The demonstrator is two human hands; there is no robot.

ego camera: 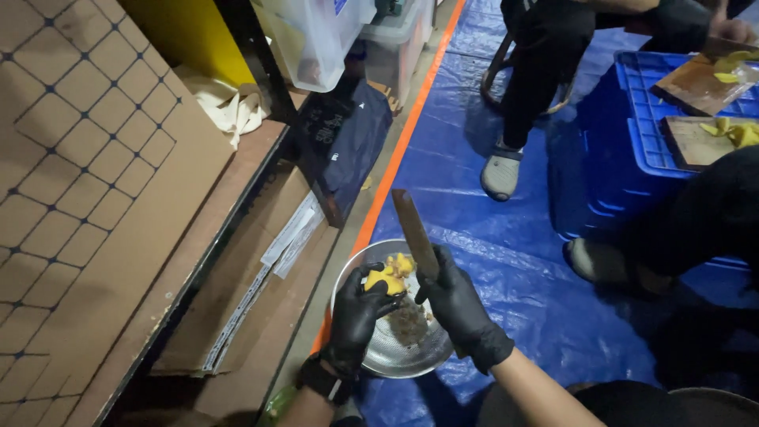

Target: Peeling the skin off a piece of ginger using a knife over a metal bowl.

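Left hand (pixel 357 312): black-gloved, fingers curled around a yellow piece of fruit (pixel 385 278), holding it just above the bowl.
Right hand (pixel 458 304): black-gloved, closed around the handle of a large knife (pixel 416 234); the blade points up and away from the wearer, its lower edge close beside the fruit.
Yellow piece of fruit: in the left hand's grip, over the far rim of the bowl; its surface looks lumpy and partly cut, though the detail is too small to say how much is trimmed.
Metal bowl (pixel 379 360): round and shiny, resting on the blue tarp; a small heap of brownish scraps (pixel 408 320) lies inside, under both hands.
Progress, as judged: some trimmings are already in the bowl, so cutting is under way; the piece in hand is not yet released, and the bowl is far from full.
Blue tarp (pixel 506 269): covers the floor, edged by an orange strip (pixel 395 158) to the left.
Shelf (pixel 237 277): left of the bowl, carrying flattened cardboard.
Co-workers: a seated person's grey shoe (pixel 501 172) farther off; beyond, a blue crate (pixel 624 134) bears wooden cutting boards (pixel 696 138) with more yellow pieces (pixel 737 133).
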